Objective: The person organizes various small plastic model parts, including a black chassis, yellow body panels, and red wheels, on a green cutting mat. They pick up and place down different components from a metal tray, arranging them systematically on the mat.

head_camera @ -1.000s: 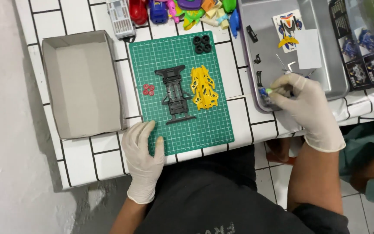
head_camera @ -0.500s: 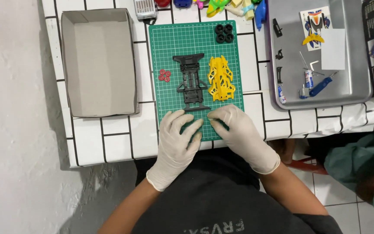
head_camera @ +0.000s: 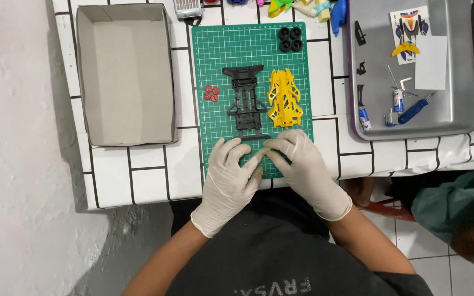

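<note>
Gloved left hand (head_camera: 229,178) and right hand (head_camera: 303,164) at frame centre, fingertips meeting on green mat (head_camera: 220,60), pinched item indiscernible, black chassis (head_camera: 245,101) just above.

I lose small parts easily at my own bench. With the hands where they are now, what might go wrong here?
1. The red rings lie loose on the green mat; a sweep of the left hand might scatter them.
2. Both hands, the right hand too, rest at the mat's near edge by the table's rim, so anything small between the fingertips may drop to the floor.
3. The black chassis and yellow body sit just beyond the fingers and may get nudged.
</note>
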